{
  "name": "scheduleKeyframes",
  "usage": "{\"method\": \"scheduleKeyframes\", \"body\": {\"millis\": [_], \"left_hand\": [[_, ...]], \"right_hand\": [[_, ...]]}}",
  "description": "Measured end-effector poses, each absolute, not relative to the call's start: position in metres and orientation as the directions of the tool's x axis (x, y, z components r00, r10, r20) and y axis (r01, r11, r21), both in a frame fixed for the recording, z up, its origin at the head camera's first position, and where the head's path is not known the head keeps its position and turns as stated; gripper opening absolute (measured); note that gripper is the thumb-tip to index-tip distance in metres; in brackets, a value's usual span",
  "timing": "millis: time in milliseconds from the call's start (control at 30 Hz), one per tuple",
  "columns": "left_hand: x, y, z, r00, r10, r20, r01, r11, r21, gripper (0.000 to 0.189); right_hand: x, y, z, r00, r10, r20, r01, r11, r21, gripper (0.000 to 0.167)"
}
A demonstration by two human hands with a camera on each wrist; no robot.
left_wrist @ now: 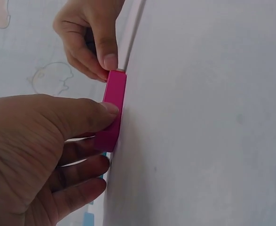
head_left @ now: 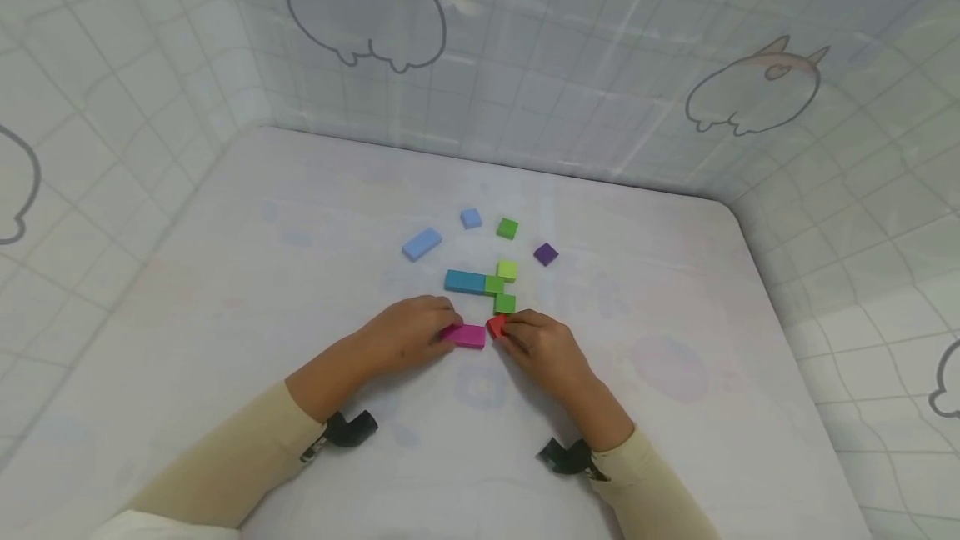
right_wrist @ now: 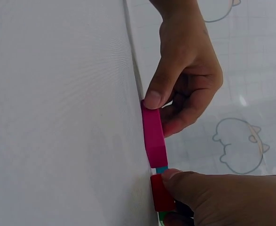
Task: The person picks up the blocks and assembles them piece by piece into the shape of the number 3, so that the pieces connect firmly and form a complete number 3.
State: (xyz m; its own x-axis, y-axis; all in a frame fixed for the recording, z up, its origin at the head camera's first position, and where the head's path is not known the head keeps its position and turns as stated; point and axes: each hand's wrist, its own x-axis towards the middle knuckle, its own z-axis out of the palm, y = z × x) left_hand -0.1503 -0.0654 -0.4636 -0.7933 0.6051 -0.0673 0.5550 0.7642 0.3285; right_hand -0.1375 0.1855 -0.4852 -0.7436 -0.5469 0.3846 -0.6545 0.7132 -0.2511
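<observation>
My left hand (head_left: pixel 411 333) pinches a long magenta block (head_left: pixel 471 337) lying on the table, thumb on its near side in the left wrist view. Just to the right, my right hand (head_left: pixel 549 352) pinches a small red block (head_left: pixel 496 326) between thumb and fingers. A narrow gap parts the red block from the magenta block's right end. Beyond them lies a group of blocks: a long teal block (head_left: pixel 465 282), a green block (head_left: pixel 493 285) at its right end, a lime block (head_left: pixel 507 271) behind and another green block (head_left: pixel 505 304) in front, close to the red one.
Farther back lie a long light-blue block (head_left: pixel 422 244), a small light-blue block (head_left: pixel 471 218), a green block (head_left: pixel 507 228) and a purple block (head_left: pixel 546 254). A pale, tile-patterned wall (head_left: pixel 525 90) rises behind the table (head_left: pixel 337 223) and along both sides.
</observation>
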Motion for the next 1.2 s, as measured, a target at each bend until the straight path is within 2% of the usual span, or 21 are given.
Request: {"method": "scheduleKeyframes", "body": {"millis": [533,1200], "left_hand": [[-0.1487,-0.0616,-0.4673,-0.787,0.617,-0.025,0.577,0.748,0.328,0.038],[-0.1436,-0.0606,-0.4682,-0.784,0.620,0.033,0.599,0.742,0.301,0.038]], "right_hand": [[-0.1352,0.1840,-0.4828,-0.765,-0.533,0.362,-0.632,0.731,-0.259,0.025],[-0.1355,0.1859,-0.4846,-0.743,-0.543,0.391,-0.656,0.706,-0.267,0.024]]}}
